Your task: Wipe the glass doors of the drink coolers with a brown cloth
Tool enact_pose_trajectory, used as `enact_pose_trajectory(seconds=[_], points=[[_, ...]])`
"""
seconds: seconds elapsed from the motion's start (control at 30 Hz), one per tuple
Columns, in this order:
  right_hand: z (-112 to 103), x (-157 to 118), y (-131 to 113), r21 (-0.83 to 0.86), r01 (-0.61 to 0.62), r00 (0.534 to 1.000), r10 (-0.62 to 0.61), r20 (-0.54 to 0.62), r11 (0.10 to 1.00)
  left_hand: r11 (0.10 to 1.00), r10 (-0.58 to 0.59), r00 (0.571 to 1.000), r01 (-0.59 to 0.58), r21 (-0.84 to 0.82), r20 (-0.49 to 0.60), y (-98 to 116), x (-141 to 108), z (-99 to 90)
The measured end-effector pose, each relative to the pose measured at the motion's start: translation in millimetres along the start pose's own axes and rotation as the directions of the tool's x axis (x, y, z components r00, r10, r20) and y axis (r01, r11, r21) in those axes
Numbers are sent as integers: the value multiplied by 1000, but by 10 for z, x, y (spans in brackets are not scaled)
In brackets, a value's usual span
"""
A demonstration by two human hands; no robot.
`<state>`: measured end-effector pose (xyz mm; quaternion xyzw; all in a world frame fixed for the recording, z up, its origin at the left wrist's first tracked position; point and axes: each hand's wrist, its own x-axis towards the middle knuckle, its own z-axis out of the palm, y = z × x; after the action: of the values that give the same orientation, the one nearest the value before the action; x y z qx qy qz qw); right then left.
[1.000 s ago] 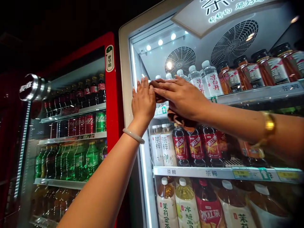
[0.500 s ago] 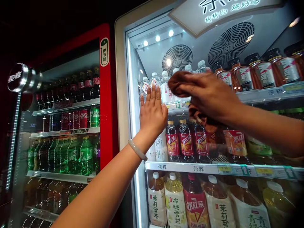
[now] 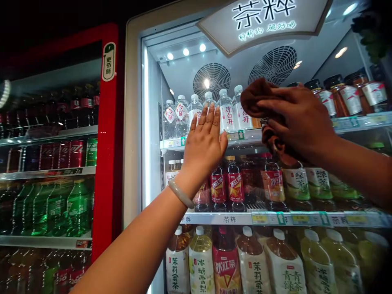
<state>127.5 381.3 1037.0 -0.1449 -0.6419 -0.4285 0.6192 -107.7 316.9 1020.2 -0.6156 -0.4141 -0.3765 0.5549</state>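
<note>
My left hand (image 3: 204,141) lies flat with its fingers stretched upward against the glass door of a lit drinks fridge (image 3: 133,122). A pale bangle (image 3: 181,194) circles that wrist. In my right hand (image 3: 301,118) is a bunched brown cloth (image 3: 256,98), held up at the glass to the right of the left hand. Part of the cloth hangs below the fingers. Behind the glass, clear water bottles (image 3: 226,110) stand on the upper shelf, partly hidden by my left hand.
A red-framed fridge (image 3: 107,163) with green soda bottles (image 3: 77,202) and cans stands to the left. Inside the lit fridge are red-labelled tea bottles (image 3: 235,183) and larger bottles (image 3: 226,261) lower down. An illuminated sign (image 3: 265,22) spans the top.
The view has swung to the right. My left hand has shifted right across the fridge front, and my right hand with the cloth has also moved right over the glass.
</note>
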Motion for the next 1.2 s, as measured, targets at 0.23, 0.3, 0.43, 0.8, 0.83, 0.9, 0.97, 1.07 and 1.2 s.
enact_pose_trajectory(seconds=[0.23, 0.3, 0.43, 0.8, 0.83, 0.9, 0.97, 1.07, 1.2], points=[[81, -161, -410, 160, 217, 973, -226, 43, 963, 1000, -10, 1000, 10, -19, -6, -16, -32, 1], [-41, -222, -216, 209, 276, 952, -296, 75, 938, 1000, -21, 1000, 21, -15, 4, 7, -64, 0], [-122, -152, 116, 115, 111, 994, -111, -3, 987, 998, -58, 998, 57, 13, 25, 65, -85, 0], [-261, -334, 213, 267, 331, 927, -365, 89, 905, 998, -65, 998, 64, 3, 22, 166, -284, 29], [-286, -299, 299, 219, 265, 953, -289, 87, 939, 997, -73, 997, 73, -5, 17, 191, -272, 42], [-248, -200, 314, 109, 85, 995, -91, 52, 990, 994, -108, 994, 108, -26, -2, 251, -212, 74], [-135, -130, 138, 44, -64, 998, 65, -2, 997, 988, -149, 988, 148, -50, -25, 318, -128, 103], [-40, -193, -149, 87, 0, 1000, -3, 28, 996, 987, -145, 989, 142, -78, -36, 427, -39, 126], [-272, -417, 116, 227, 232, 955, -266, 130, 946, 992, -100, 995, 101, -80, 15, 606, -35, 148]])
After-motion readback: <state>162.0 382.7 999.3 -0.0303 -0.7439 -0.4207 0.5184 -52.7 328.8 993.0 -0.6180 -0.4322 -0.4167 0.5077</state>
